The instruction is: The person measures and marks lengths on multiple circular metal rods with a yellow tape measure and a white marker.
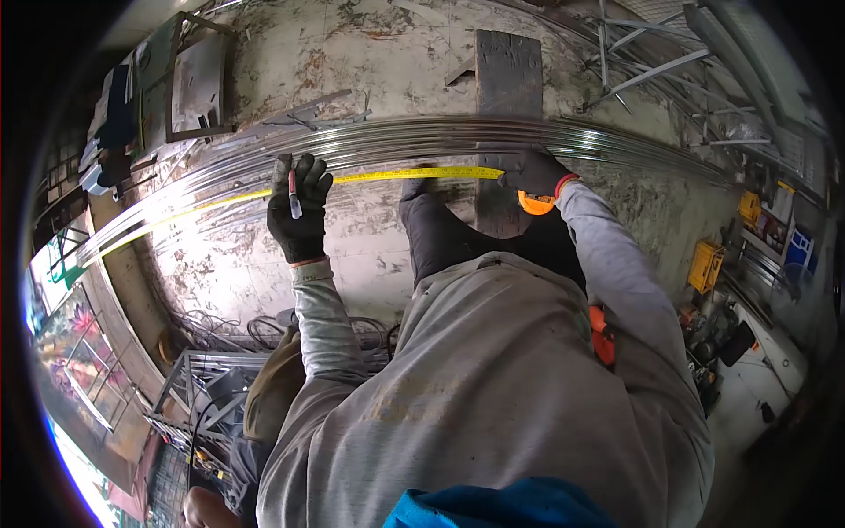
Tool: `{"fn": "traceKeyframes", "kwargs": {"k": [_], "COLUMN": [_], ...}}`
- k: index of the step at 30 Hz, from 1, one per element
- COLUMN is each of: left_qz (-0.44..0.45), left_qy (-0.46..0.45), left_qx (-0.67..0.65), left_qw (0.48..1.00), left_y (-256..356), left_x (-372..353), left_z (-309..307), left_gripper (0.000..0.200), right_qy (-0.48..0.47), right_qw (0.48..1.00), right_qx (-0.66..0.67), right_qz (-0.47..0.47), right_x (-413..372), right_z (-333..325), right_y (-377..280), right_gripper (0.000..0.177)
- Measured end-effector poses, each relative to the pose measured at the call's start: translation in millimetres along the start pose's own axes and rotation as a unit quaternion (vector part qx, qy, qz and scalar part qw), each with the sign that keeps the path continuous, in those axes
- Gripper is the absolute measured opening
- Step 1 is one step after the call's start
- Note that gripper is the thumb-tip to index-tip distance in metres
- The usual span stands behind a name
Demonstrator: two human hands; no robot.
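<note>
A yellow tape blade [405, 176] lies drawn out along a long bundle of bright metal strips [422, 136]. The bundle runs across the middle of the scene from the near left to the far right, bowed by the lens. The blade lies on the near edge of the bundle and trails off to the left as a thin yellow line.

The left hand [299, 211], in a black glove, sits on the blade towards its left part. Its fingers are curled shut around a marker [293, 195] with a red and white barrel, held upright with the tip at the tape. The forearm, in a grey sleeve, reaches straight out from the body with the wrist level.

The right hand [532, 172], also in a black glove, with a red cuff, is at the right end of the blade. It is closed over the orange tape case [537, 204], which shows just below the palm. That arm is stretched further out, the elbow slightly bent, the sleeve slanting up from the right shoulder.

Between the two arms a knee in dark trousers [431, 229] comes up close to the bundle. Beyond the strips a dark board [509, 75] lies on the stained, patchy floor [352, 53]. More steel sections [651, 62] are piled at the far right. A yellow crate [706, 264] stands at the right edge, and coils of wire [264, 330] lie on the floor near the left elbow.
</note>
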State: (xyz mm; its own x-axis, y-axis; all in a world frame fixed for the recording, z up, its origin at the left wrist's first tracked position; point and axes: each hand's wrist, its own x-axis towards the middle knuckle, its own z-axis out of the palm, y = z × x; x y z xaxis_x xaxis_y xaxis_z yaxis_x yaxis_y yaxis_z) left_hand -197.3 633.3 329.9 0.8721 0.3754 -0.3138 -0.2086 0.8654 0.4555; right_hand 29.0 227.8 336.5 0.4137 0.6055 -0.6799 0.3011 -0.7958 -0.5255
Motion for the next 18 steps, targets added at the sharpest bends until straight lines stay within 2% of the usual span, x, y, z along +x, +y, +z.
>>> {"fn": "traceKeyframes", "kwargs": {"k": [3, 4, 5, 7, 8, 9, 11, 13, 15, 18], "left_qz": [0.049, 0.050, 0.055, 0.015, 0.020, 0.033, 0.063, 0.045, -0.004, -0.015], "left_qy": [0.045, 0.108, 0.118, 0.196, 0.157, 0.165, 0.215, 0.308, 0.398, 0.433], "left_qx": [0.056, 0.100, 0.104, 0.257, 0.213, 0.207, 0.268, 0.417, 0.404, 0.342], "left_qw": [0.996, 0.988, 0.986, 0.946, 0.964, 0.964, 0.937, 0.854, 0.824, 0.834], "left_y": [-26.6, -37.5, -49.7, -78.6, -95.4, -114.7, -158.3, -199.4, -237.4, -284.6], "left_x": [-20.6, -27.0, -35.8, -56.7, -73.0, -91.2, -129.0, -170.4, -209.0, -239.2], "left_z": [0.3, 4.2, 4.0, -2.0, -12.3, -4.1, 25.7, 69.3, 97.7, 90.9], "left_gripper": [0.052, 0.054, 0.054, 0.055, 0.055, 0.053, 0.052, 0.048, 0.042, 0.038], "right_qy": [-0.013, 0.017, 0.007, -0.007, 0.020, 0.009, -0.030, -0.041, -0.007, 0.010], "right_qw": [0.997, 0.996, 0.996, 0.999, 0.998, 0.997, 0.996, 0.994, 0.993, 0.998], "right_qx": [0.070, 0.067, 0.069, 0.033, -0.015, -0.011, -0.049, -0.022, -0.082, -0.052], "right_qz": [0.000, -0.052, -0.058, -0.007, -0.056, -0.072, -0.066, -0.094, -0.087, -0.037], "right_x": [17.5, 27.9, 35.3, 50.0, 61.3, 73.1, 95.7, 130.4, 145.9, 162.1], "right_z": [16.7, 26.6, 34.0, 42.7, 49.9, 54.5, 66.7, 91.3, 109.7, 99.3], "right_y": [23.8, 35.5, 50.6, 65.3, 77.0, 88.4, 107.3, 137.9, 151.1, 153.6], "right_gripper": [0.036, 0.035, 0.035, 0.034, 0.035, 0.035, 0.034, 0.033, 0.037, 0.042]}}
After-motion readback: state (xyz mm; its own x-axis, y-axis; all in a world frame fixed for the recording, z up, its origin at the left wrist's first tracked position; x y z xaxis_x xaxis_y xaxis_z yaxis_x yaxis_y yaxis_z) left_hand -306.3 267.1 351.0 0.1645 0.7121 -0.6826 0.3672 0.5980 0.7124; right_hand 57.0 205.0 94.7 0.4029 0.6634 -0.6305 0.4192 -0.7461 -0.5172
